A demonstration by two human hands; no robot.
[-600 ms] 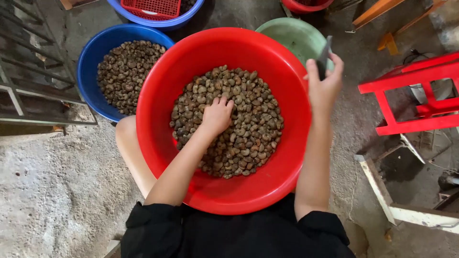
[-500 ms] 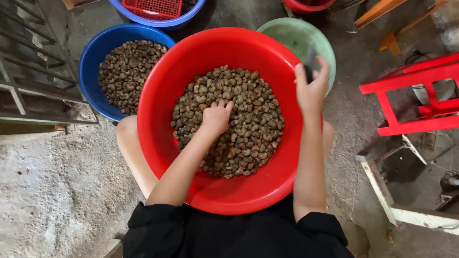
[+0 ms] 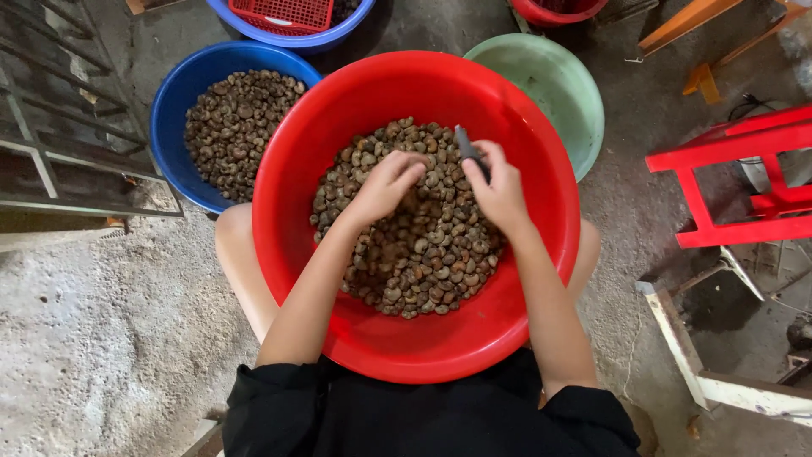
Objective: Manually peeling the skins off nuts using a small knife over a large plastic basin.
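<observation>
A big red basin (image 3: 524, 279) rests on my lap, heaped with brown curved nuts (image 3: 423, 245). My left hand (image 3: 387, 182) is over the top of the heap, fingers curled as if pinching one nut; whether it holds one I cannot tell. My right hand (image 3: 497, 188) hovers just right of it over the nuts, gripping a small dark knife (image 3: 467, 145) whose blade points up and away. The two hands are a few centimetres apart.
A blue basin (image 3: 173, 110) with more nuts stands at the upper left. A pale green basin (image 3: 558, 85) stands at the upper right, a blue tub with a red basket (image 3: 283, 13) at the top. Red stool (image 3: 736, 178) right, metal rack (image 3: 59, 127) left, concrete floor.
My right hand came in with the knife from over the green basin to above the nuts. My left hand lifted from the heap and curled its fingers.
</observation>
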